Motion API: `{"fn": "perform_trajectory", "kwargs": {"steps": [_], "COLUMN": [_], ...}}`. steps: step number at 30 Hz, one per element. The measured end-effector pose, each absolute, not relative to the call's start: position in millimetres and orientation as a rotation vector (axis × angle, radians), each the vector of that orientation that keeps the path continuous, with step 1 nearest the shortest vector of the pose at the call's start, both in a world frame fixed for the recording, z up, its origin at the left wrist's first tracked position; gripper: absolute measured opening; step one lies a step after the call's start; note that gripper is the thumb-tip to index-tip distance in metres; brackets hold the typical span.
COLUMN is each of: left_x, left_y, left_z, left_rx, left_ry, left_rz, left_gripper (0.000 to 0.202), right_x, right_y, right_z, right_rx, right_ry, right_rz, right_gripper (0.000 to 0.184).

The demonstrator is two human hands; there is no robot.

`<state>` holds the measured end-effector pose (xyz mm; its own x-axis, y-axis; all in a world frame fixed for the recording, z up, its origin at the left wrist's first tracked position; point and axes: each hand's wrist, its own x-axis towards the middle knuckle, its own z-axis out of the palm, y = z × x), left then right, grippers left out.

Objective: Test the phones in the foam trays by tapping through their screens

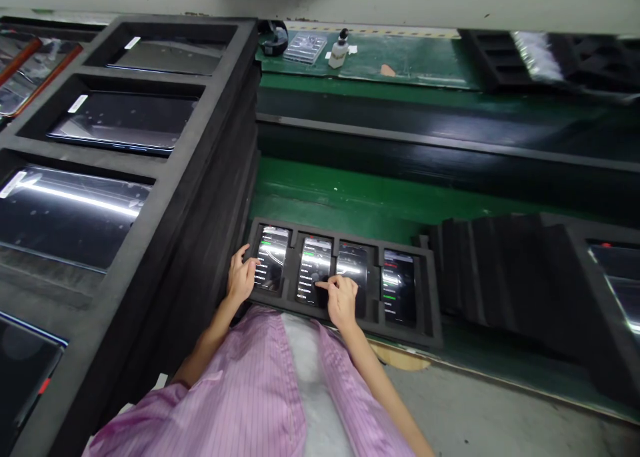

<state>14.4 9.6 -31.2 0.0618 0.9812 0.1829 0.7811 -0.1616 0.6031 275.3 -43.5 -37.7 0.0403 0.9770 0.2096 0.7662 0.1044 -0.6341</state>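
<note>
A black foam tray [373, 329] lies in front of me with several smartphones in its slots. My left hand [242, 275] rests at the tray's left end, fingers apart, one fingertip over the edge of the leftmost phone [273, 260], whose screen shows a text list. My right hand [343, 300] has its index finger stretched out at the lit screen of the second phone [313, 263], its other fingers loosely bent. It partly hides the third phone [353, 257], whose screen looks dark. A fourth phone [399, 287] at the right shows a list with red and green lines.
On my left rises a tall stack of foam trays [200, 157] with phones in the top one. More foam trays [500, 270] lean at the right. Behind runs a dark conveyor belt [400, 147]; a small bottle [339, 51] and a clear plastic case [305, 47] stand beyond.
</note>
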Motion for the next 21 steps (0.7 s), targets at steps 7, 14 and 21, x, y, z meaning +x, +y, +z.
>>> {"fn": "perform_trajectory", "kwargs": {"steps": [7,14,21], "left_x": [17.7,14.0,4.7], "left_y": [13.3,8.5,-25.9], "left_z": [-28.8,-34.3,-30.3], "left_rx": [2.034,1.893,1.84], "left_ry": [1.786,1.774,1.724], "left_rz": [0.69,0.822,0.805], "left_gripper": [0.034,0.041,0.034], "right_x": [265.8,273.8,312.9], "right_y": [-37.4,-42.8,-71.2], "right_z": [-37.7,-40.1,-36.8], "right_rx": [-1.966,-2.046,-1.918], "right_ry": [-1.79,-1.738,-1.689], "right_rz": [0.237,0.04,0.158], "right_gripper": [0.045,0.044,0.05]}}
